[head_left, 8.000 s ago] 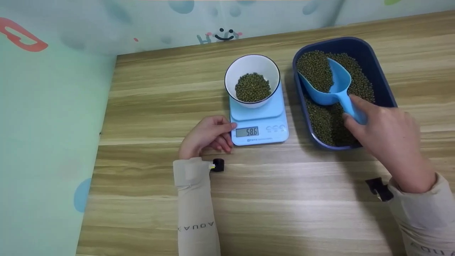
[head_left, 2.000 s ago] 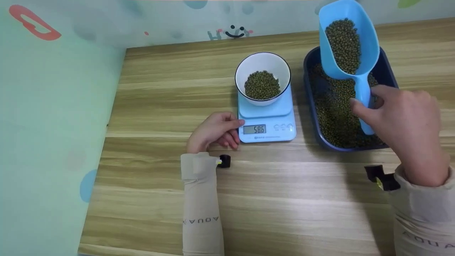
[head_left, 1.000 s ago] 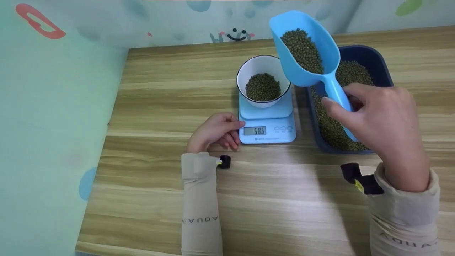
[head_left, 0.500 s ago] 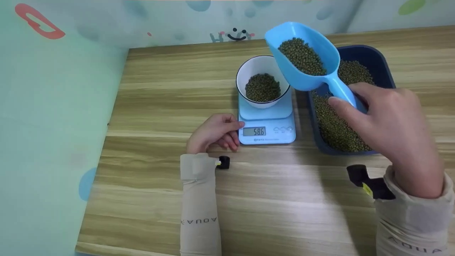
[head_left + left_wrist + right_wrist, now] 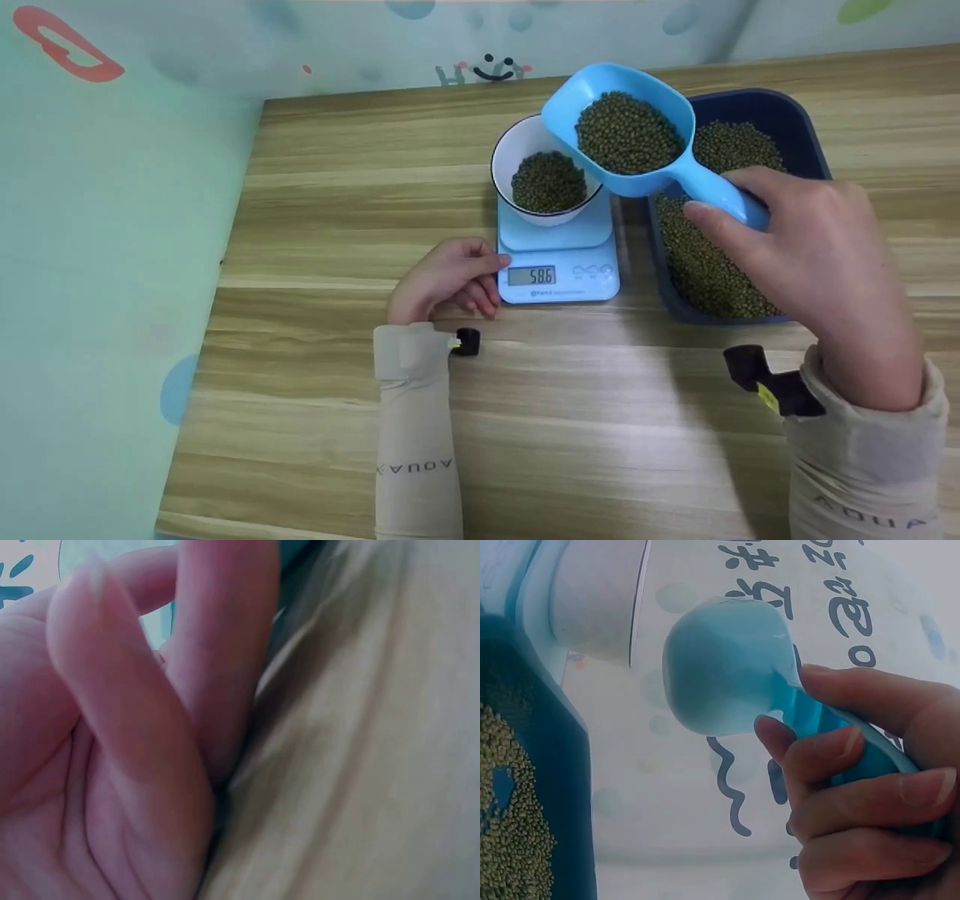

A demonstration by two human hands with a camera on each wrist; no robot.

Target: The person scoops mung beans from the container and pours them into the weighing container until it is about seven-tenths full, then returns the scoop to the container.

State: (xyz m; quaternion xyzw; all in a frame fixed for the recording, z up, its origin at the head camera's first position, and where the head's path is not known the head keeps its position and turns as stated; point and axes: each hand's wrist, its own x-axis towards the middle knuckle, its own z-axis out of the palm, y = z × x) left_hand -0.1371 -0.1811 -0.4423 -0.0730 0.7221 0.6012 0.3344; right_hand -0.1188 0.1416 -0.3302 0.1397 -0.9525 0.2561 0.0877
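Note:
In the head view my right hand grips the handle of a blue scoop, its fingers curled round it in the right wrist view. The scoop carries a heap of small green beans, likely mung beans, and its lip overlaps the rim of a white bowl. More beans lie in the bowl, which stands on a light blue kitchen scale whose display reads 58.6. Beside the scale my left hand rests on the table, thumb on the scale's left edge, other fingers loosely bent.
A dark blue tub of beans stands right of the scale, partly hidden under the scoop and right hand. The wooden table meets a patterned wall covering at the back and on the left.
The right hand has lifted the filled scoop out of the tub and carried it left toward the bowl, lately lowering it. The left hand stays at the scale; the reading holds at 58.6.

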